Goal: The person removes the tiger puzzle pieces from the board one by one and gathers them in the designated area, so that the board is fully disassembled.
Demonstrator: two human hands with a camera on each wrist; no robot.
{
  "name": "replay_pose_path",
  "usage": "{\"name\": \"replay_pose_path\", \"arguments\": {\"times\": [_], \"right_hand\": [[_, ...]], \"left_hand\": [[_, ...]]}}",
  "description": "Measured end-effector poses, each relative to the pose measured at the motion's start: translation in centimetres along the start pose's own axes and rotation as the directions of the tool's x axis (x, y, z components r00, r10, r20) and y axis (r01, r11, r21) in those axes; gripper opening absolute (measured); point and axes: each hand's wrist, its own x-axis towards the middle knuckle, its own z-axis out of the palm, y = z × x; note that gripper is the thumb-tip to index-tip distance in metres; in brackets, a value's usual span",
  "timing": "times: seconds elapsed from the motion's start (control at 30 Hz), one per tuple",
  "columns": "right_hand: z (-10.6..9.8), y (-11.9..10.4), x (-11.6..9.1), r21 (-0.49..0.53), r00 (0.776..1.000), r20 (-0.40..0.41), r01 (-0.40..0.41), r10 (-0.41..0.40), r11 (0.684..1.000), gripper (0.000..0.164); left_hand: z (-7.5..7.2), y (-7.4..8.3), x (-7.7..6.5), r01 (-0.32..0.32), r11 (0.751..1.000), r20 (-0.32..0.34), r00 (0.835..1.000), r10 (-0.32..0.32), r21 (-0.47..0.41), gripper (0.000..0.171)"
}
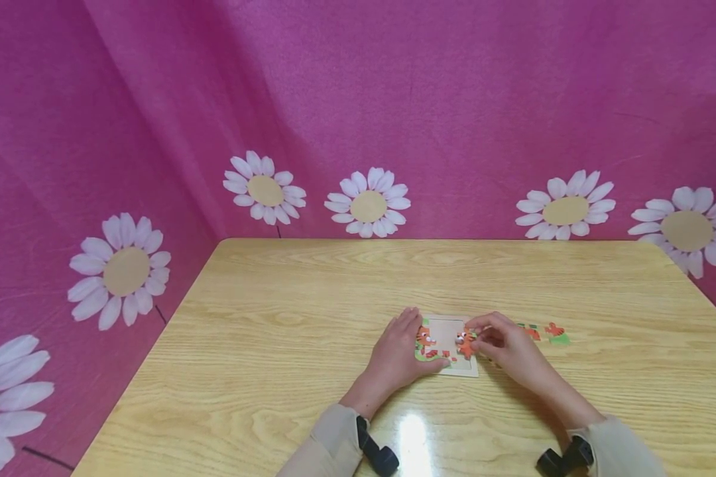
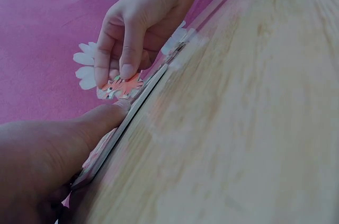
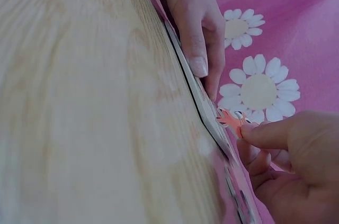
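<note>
A small jigsaw tray (image 1: 467, 372) with a pale border lies on the table, partly filled with tiger picture pieces (image 1: 425, 336) along its left side. My left hand (image 1: 398, 348) rests over the tray's left edge, fingers stretched toward the far corner and thumb along the near side. In the right wrist view that thumb (image 3: 198, 65) presses on the tray's border. Between thumb and fingertips my right hand (image 1: 507, 344) pinches an orange tiger puzzle piece (image 1: 466, 343). The left wrist view shows this piece (image 2: 123, 86) tilted, just above the tray.
Right of the tray lie loose puzzle pieces, one orange and green (image 1: 557, 332) and another (image 1: 532, 331) partly behind my right hand. The wood-grain table (image 1: 310, 285) meets a pink curtain with white daisies (image 1: 368, 205) at its back and left.
</note>
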Motion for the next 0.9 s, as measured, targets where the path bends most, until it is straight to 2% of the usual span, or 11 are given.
{"name": "replay_pose_path", "arguments": {"times": [0.3,0.6,0.9], "right_hand": [[-1.0,0.5,-0.8,-0.052,0.999,-0.039,0.007,-0.009,0.999,0.027],[-1.9,1.4,-1.8,-0.019,0.992,-0.070,0.103,-0.104,0.994,0.028],[-3.0,2.4,-2.8,-0.052,0.991,-0.087,0.096,-0.100,0.994,0.027]], "left_hand": [[-0.1,0.0,-0.1,-0.009,1.000,-0.002,1.000,0.009,-0.020,0.092],[-0.2,0.1,-0.3,-0.004,0.999,0.008,1.000,0.004,-0.035,0.093],[-0.1,0.1,-0.2,-0.002,0.999,0.005,1.000,0.003,-0.036,0.092]]}}
